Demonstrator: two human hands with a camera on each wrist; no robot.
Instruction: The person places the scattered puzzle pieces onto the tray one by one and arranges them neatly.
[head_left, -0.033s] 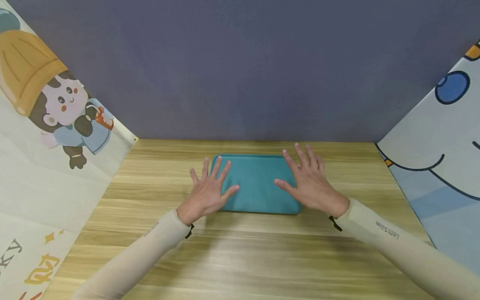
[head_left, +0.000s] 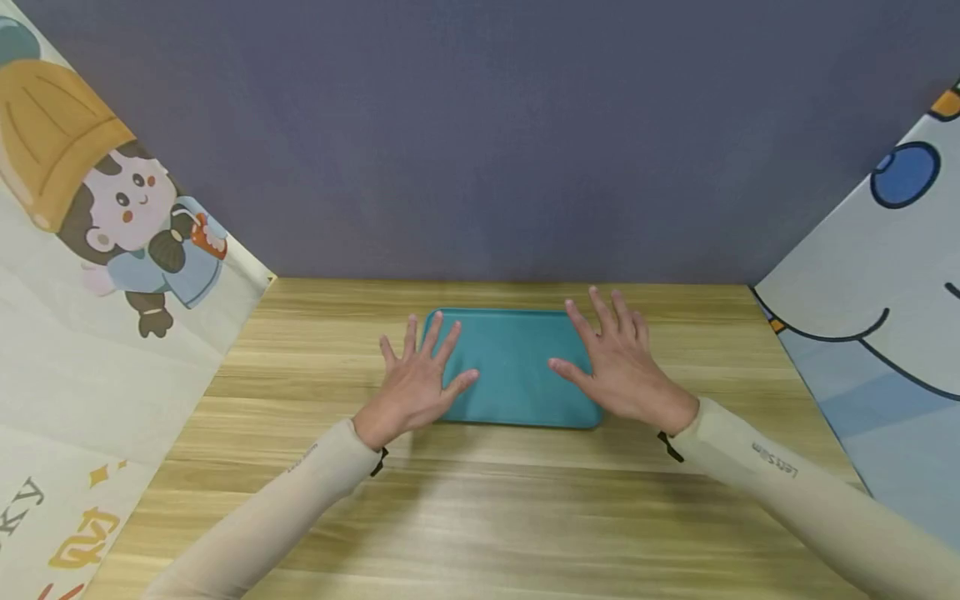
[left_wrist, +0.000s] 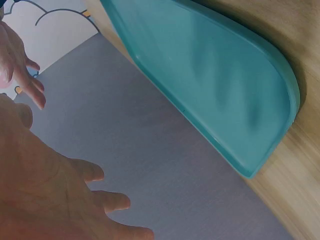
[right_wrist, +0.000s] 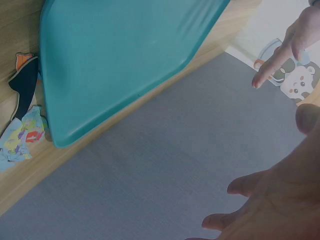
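L hand (head_left: 415, 387) & R hand (head_left: 624, 371) (both splayed wide) hover abv ends of teal tray (head_left: 517, 367).

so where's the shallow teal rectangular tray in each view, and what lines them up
Head: the shallow teal rectangular tray is just below centre, its sides partly covered by the left hand and right hand.
Left wrist: upper right, cut off by the top edge.
Right wrist: upper left, cut off by the top edge.
Shared landmark: the flat dark grey-blue panel, above the tray in the head picture, diagonally below it in both wrist pictures.
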